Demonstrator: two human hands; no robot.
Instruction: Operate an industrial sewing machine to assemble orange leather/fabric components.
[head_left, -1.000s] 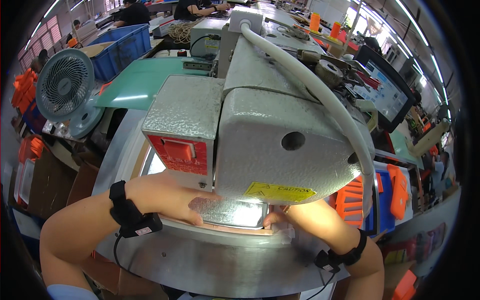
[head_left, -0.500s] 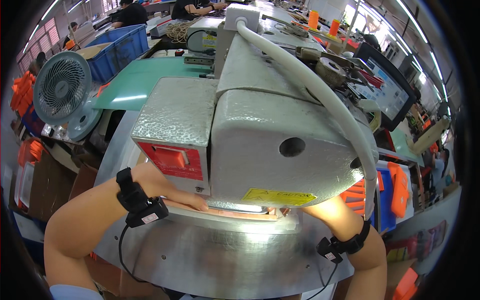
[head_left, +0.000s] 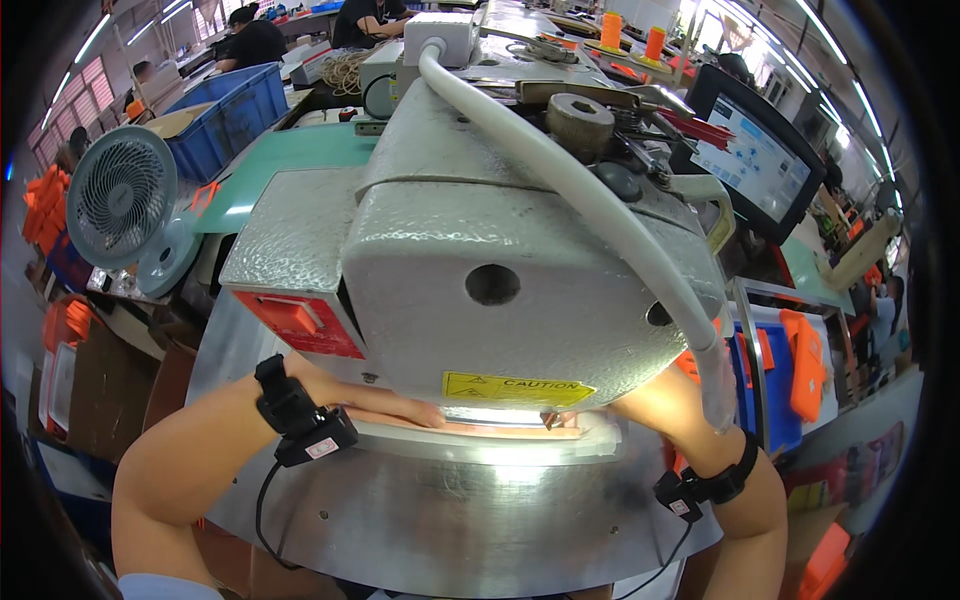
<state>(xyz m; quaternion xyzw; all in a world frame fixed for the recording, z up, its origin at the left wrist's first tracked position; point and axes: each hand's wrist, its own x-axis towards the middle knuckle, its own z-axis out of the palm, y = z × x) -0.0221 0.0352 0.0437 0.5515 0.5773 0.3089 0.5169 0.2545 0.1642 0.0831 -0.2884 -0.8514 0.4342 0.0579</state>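
Right in front of me stands a big grey machine head (head_left: 520, 235) with a yellow warning label and a lit patch beneath it. Its lower front hides much of my hands. My left hand (head_left: 392, 403) reaches under the red switch (head_left: 293, 314) box; its fingertips are closed on a long, thin light brown strip (head_left: 490, 430) lying across the far part of the metal table (head_left: 430, 510). My right hand (head_left: 640, 402) goes in under the machine's right side, near the strip's right end, and its fingers are mostly hidden. Both wrists wear black strapped devices.
A thick white cable (head_left: 560, 165) curves down the machine's right side. Left are a fan (head_left: 122, 200), a blue crate (head_left: 225, 115) and a green board (head_left: 285, 160). A screen (head_left: 750, 150) and a blue tray (head_left: 775, 400) with orange pieces stand right. Other people work far off.
My view has shifted, so the machine appears farther left. In the picture, my hands and the brown strip sit slightly farther right. My left hand stays at the strip.
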